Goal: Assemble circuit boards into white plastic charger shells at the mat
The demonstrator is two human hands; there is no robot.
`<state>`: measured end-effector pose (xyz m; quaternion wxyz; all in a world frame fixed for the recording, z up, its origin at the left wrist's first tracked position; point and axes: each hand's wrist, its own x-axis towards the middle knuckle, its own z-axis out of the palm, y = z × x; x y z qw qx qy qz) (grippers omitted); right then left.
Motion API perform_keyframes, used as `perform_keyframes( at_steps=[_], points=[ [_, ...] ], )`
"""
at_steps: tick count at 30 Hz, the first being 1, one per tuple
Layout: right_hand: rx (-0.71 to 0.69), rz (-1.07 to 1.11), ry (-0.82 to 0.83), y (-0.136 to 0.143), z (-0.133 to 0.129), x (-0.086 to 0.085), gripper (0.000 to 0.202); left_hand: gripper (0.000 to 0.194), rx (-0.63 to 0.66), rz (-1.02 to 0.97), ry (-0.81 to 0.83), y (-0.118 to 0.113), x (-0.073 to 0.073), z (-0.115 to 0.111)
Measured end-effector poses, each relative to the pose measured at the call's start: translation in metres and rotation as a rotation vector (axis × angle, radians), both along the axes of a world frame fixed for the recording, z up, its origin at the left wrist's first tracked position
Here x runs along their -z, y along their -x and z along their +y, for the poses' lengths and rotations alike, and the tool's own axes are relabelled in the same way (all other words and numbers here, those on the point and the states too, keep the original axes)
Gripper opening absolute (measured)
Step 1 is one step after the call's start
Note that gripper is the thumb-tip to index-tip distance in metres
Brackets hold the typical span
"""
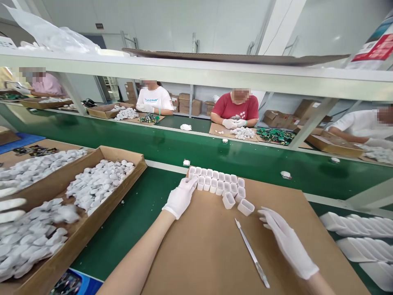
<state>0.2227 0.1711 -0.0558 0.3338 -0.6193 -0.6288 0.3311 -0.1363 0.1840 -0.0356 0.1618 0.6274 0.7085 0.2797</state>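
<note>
My left hand (180, 197), in a white glove, has its fingers closed at the left end of the nearer row of small white plastic cups (214, 186). Its fingertips partly hide the end cup they grip. The cups stand open side up in two close rows on a brown cardboard sheet (208, 241). Two cups sit apart from the rows, and the rightmost loose cup (245, 207) is tilted. My right hand (285, 241), also gloved, is open with fingers stretched, just right of that cup and holding nothing. Between my hands lies a slim white-handled tool (251, 253), perhaps a knife.
To the left, a cardboard tray (123, 186) holds many white pieces; a gloved hand (12, 209) shows at the left edge. Stacked white housings (362, 246) stand at right. A green conveyor belt (159, 145) carries small white parts beyond the sheet. Several co-workers sit opposite, under a shelf (196, 73).
</note>
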Motion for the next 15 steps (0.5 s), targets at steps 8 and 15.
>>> perform_keyframes(
  at_steps=[8,15],
  points=[
    [-0.168,-0.286,-0.279,0.050,0.043,-0.082,0.044,0.022,-0.002,0.135,0.051,-0.005,-0.012,-0.007],
    [-0.298,-0.510,-0.118,0.207,0.151,-0.114,0.045,0.009,0.070,0.096,0.089,-0.022,-0.012,-0.020]
  ],
)
